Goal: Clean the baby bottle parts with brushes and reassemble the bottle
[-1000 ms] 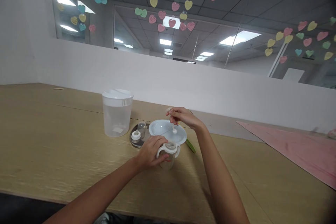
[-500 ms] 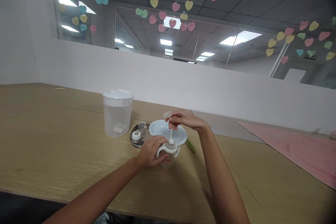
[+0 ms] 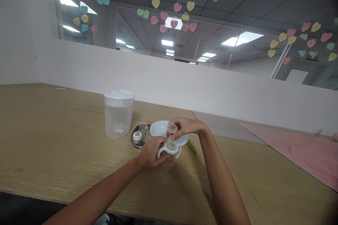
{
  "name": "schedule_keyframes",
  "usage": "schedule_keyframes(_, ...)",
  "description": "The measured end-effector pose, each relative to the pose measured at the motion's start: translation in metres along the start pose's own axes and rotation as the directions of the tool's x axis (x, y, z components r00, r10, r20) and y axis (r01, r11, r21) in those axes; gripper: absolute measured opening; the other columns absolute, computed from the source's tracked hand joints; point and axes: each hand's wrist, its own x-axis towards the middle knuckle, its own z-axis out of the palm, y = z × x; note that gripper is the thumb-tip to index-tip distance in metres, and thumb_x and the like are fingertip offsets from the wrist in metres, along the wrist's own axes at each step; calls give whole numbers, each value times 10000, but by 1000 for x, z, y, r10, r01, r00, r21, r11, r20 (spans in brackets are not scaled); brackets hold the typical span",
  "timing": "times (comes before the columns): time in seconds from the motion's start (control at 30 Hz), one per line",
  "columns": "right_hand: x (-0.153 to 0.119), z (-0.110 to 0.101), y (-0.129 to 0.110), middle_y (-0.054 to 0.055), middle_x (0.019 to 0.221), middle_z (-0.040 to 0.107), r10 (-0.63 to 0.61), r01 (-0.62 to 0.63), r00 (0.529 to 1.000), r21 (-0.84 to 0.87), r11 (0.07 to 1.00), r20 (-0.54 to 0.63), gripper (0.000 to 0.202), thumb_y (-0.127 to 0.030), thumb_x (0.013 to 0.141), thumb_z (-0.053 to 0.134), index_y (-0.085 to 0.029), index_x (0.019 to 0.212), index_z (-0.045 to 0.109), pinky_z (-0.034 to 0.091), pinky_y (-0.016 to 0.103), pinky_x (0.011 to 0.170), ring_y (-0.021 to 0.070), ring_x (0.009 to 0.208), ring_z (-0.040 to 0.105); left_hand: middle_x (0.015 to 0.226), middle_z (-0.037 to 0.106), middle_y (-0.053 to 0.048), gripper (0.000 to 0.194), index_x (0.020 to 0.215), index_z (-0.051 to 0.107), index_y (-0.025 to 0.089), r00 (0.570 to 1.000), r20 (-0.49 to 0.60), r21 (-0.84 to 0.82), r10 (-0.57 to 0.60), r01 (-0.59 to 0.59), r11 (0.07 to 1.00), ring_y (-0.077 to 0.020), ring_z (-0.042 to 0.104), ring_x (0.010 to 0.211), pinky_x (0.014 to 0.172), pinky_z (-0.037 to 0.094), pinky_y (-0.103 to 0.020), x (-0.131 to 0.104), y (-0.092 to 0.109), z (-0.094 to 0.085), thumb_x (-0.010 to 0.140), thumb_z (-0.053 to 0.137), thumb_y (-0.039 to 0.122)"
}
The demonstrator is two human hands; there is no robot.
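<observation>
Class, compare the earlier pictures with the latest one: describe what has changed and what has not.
The right hand has brought the disc-topped stick from over the bowl towards the person and down to the bottle; its white tip, now out of sight, appears to be inside. Nothing was let go. The left hand, bottle, bowl and tub stayed put.

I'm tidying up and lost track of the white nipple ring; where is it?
In the head view, the white nipple ring is on the metal tray, left of the plate, beside a clear cap.
</observation>
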Motion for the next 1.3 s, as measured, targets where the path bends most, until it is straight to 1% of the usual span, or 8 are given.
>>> schedule_keyframes(0.23, 2, 0, 8, 13, 813, 613, 72, -73, 997, 14, 997, 20, 358, -338, 595, 764, -149, 862, 618, 446, 226, 644, 117, 724, 555, 1008, 577, -104, 422, 1133, 398, 171, 1000, 9, -37, -6, 7, 999, -219, 559, 885, 783, 444, -349, -1, -1, 0, 820, 502, 435)
schedule_keyframes(0.33, 2, -1, 9, 19, 831, 616, 76, -76, 997, -21, 997, 11, 377, -335, 590, 769, -149, 885, 624, 444, 228, 663, 117, 733, 556, 1035, 555, -112, 398, 1151, 403, 152, 991, -57, -59, -125, 122, 991, -214, 543, 912, 799, 442, -347, -2, -4, -4, 849, 455, 406)
schedule_keyframes(0.5, 0, -3, 7, 40, 900, 635, 92, -93, 996, -94, 991, -17, 446, -354, 591, 768, -158, 971, 638, 451, 239, 684, 134, 774, 568, 973, 572, -73, 211, 996, 508, 178, 878, -253, 79, -405, 436, 896, -210, 529, 932, 830, 414, -350, 0, -27, -22, 897, 382, 315)
schedule_keyframes(0.67, -2, -4, 6, 62, 969, 637, 89, -90, 996, -37, 995, -12, 458, -359, 609, 757, -155, 999, 631, 469, 243, 674, 136, 788, 584, 895, 599, -92, 230, 904, 583, 160, 817, -262, 401, -513, 576, 712, -259, 537, 872, 768, 416, -376, -8, -60, -37, 874, 395, 290)
schedule_keyframes(0.9, -2, -4, 10, 79, 949, 636, 96, -95, 995, 19, 995, -16, 433, -353, 664, 717, -150, 1030, 607, 478, 223, 590, 139, 781, 592, 663, 571, -81, 216, 667, 590, 169, 795, -227, 465, -562, 595, 655, -265, 550, 708, 652, 412, -369, -22, -77, -35, 801, 493, 309)
schedule_keyframes(1.1, 9, 1, 12, 70, 879, 623, 107, -97, 981, 68, 993, -163, 417, -370, 714, 673, -140, 1050, 584, 484, 222, 567, 141, 770, 580, 861, 558, -81, 264, 943, 517, 161, 771, -414, 286, -484, 615, 734, -209, 552, 783, 706, 449, -339, -2, -58, -43, 913, 351, 364)
schedule_keyframes(1.2, 25, 11, 15, 84, 981, 604, 81, -54, 951, 96, 994, -297, 492, -413, 713, 673, -163, 1118, 548, 496, 236, 593, 141, 789, 574, 921, 550, -63, 201, 978, 493, 188, 801, -486, 124, -350, 460, 879, -186, 544, 880, 802, 449, -326, 6, -42, -40, 910, 395, 351)
schedule_keyframes(1.3, 42, 23, 18, 68, 1041, 592, 23, -3, 950, 65, 998, -311, 642, -436, 680, 701, -213, 1235, 469, 494, 254, 656, 145, 826, 569, 964, 568, -63, 165, 996, 495, 194, 882, -385, 51, -272, 314, 948, -183, 544, 940, 841, 448, -331, 7, -28, -31, 906, 413, 305)
